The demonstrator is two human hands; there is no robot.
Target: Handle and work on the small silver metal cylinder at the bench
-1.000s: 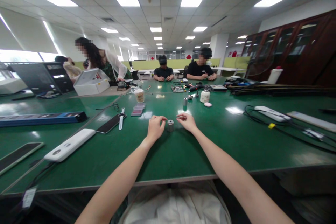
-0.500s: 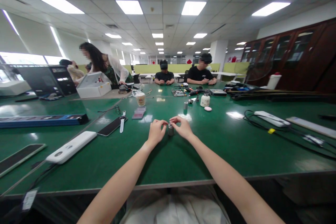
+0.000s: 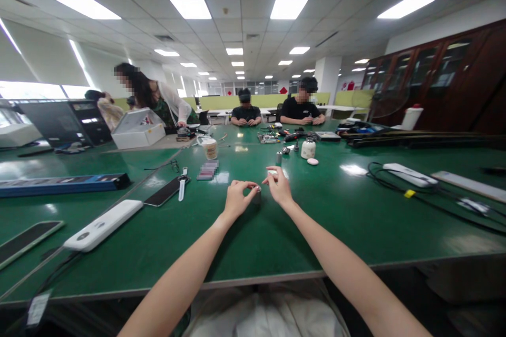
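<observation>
A small grey metal cylinder point(image 3: 257, 199) stands upright on the green table, partly covered by fingers. My left hand point(image 3: 237, 199) has its thumb and index finger closed at the cylinder's top. Just to the right, apart from the cylinder, is my right hand point(image 3: 280, 188). Its thumb and fingers are spread a little, and I see nothing between them. Beyond that hand stands a second metal cylinder point(image 3: 279, 158), near a white jar point(image 3: 308, 148) and a round pinkish lid point(image 3: 312, 161).
On the left lie a white power strip point(image 3: 105, 225), phones, a white watch point(image 3: 182, 183) and a long blue bar point(image 3: 63, 182). A tub point(image 3: 210, 148) stands ahead. A cabled white power strip point(image 3: 409, 175) is at right. Several people are across the table.
My right hand has come away from the cylinder, moving up and slightly right, its fingers now apart. My left hand stays at the cylinder's top. The view has shifted slightly.
</observation>
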